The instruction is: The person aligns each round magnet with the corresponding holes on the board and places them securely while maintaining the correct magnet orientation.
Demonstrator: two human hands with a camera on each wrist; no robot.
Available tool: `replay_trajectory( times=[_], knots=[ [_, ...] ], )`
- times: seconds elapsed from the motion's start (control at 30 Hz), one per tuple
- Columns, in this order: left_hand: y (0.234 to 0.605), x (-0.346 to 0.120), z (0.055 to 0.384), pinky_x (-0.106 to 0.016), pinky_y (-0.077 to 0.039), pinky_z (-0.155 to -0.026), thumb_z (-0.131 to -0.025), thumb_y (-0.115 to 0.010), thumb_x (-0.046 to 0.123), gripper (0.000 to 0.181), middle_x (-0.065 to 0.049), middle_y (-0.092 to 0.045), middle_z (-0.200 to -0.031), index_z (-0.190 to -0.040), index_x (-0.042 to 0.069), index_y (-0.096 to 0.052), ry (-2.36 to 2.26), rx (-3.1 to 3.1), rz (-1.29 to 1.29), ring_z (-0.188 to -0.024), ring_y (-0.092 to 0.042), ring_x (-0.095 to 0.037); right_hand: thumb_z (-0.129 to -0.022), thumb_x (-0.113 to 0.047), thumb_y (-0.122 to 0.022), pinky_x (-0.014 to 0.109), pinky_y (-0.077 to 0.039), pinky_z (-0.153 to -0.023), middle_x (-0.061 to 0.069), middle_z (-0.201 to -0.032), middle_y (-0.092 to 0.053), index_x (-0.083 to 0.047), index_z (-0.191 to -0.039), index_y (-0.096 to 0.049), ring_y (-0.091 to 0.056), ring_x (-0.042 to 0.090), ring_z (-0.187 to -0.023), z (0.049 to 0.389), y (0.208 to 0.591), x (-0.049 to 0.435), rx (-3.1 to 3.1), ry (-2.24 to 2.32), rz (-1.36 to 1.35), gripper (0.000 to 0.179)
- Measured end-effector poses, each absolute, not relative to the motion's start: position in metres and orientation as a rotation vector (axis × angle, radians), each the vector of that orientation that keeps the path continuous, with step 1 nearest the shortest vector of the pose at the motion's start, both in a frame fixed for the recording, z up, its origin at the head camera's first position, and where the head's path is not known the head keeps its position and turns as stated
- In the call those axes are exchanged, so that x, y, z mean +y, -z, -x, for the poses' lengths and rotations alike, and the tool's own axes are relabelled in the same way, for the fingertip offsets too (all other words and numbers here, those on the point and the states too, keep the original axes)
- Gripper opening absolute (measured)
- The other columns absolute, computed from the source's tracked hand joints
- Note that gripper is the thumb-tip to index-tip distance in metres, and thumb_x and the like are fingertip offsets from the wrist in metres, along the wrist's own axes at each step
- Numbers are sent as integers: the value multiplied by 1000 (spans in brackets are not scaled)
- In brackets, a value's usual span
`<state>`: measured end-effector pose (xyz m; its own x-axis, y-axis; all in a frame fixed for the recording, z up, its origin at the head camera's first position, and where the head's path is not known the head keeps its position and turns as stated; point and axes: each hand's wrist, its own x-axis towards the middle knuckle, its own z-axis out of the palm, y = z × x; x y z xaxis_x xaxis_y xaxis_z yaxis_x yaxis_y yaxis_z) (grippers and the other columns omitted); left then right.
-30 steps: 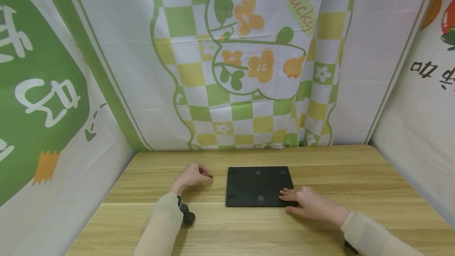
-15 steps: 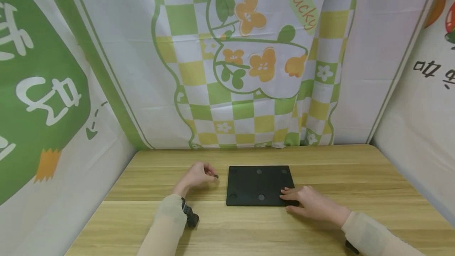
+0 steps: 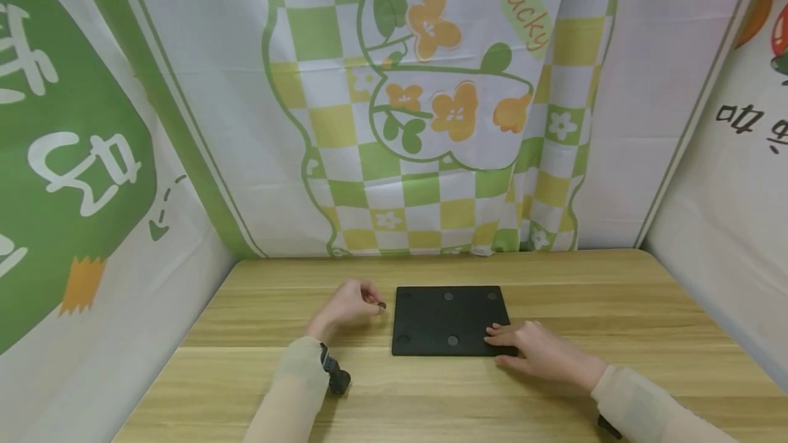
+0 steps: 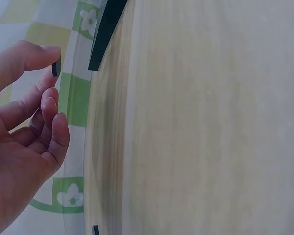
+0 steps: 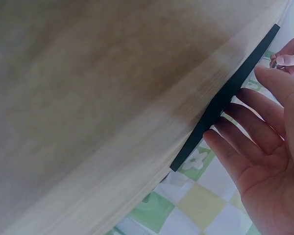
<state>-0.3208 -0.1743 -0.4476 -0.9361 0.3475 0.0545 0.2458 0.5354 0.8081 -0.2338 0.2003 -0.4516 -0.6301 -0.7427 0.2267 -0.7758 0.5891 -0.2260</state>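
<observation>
A flat black rectangular board (image 3: 425, 320) lies on the wooden table. Round grey spots show along its far edge and near edge, with darker round marks at its left corners. My left hand (image 3: 349, 301) is just left of the board and pinches a small dark disc (image 3: 382, 306) between thumb and index finger. In the left wrist view this disc (image 4: 56, 67) appears edge-on, and the other fingers curl loosely. My right hand (image 3: 535, 351) rests on the board's near right corner with fingers extended; the right wrist view shows its fingertips at the board's surface (image 5: 225, 95).
The wooden table (image 3: 418, 402) reaches back to a green-and-yellow checked curtain (image 3: 425, 204). Printed cloth walls (image 3: 203, 210) enclose both sides. A black wrist camera (image 3: 337, 380) is strapped to the left wrist.
My left hand has moved right with the disc, closer to the board's left edge. My right hand and the board have stayed in place.
</observation>
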Motion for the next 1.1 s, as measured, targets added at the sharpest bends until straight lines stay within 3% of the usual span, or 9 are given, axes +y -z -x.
replay_trajectory(
  times=[1.1],
  knots=[
    [437,-152,307,-27,-47,-68,-75,-78,14,14,0,-61,-79,-84,8,-69,-1227,2619,-715,-74,-53,-14,-88,-25,-67,40,-56,-84,16,-121,-63,-3,-117,-67,-63,28,-111,236,454,202,-2691,-445,-1296,36]
  ],
)
